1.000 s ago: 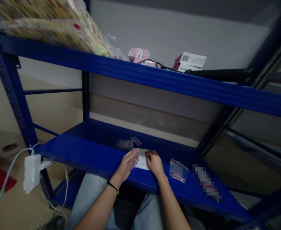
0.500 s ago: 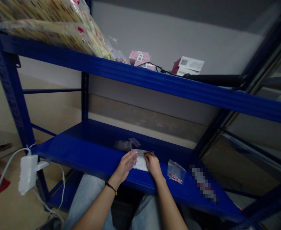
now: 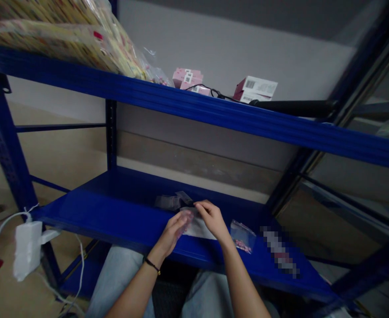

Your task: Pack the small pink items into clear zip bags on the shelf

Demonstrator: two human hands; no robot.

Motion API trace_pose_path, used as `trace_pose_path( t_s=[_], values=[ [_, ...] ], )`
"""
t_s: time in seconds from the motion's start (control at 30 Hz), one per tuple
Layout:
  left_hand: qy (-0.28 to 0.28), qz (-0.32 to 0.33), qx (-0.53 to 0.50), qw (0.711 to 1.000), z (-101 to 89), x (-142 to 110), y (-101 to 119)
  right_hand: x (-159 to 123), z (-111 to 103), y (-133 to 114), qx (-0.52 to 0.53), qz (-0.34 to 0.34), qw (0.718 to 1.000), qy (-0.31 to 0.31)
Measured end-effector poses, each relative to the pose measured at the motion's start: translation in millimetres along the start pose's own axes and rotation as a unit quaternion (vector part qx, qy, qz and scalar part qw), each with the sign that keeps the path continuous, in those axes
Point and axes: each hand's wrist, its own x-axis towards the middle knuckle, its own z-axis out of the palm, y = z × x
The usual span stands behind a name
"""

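On the lower deck of a blue steel shelving rack (image 3: 124, 207), mid-frame, a thin clear plastic bag (image 3: 197, 227) lies between the hands, with something white inside that is too dim to identify. It should prove light, soft and slippery; its edge looks the surest hold. The left hand (image 3: 172, 234) has its fingers pressed together against the bag, though any grip cannot be told. The right hand (image 3: 212, 219) pinches the upper edge with its fingertips. Just right, a small clear bag (image 3: 243, 237) holds pink pieces; behind lies another clear bag (image 3: 168, 202).
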Motion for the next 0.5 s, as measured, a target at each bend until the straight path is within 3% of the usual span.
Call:
trace_pose_path(
  t_s=[0.13,0.27,0.5],
  values=[
    [0.021,-0.001,-0.020,1.000,-1.0,-0.9,1.8,-4.7,-14.2,43.9,-0.089,0.042,0.994,0.053],
    [0.026,-0.004,-0.037,0.999,-1.7,-0.4,1.4,-16.9,-18.5,82.5,-0.185,0.055,0.979,0.065],
    [0.033,0.002,-0.038,0.999,-2.5,1.1,0.1,-25.8,-3.3,95.5,-0.260,0.024,0.965,0.008]
  ],
)
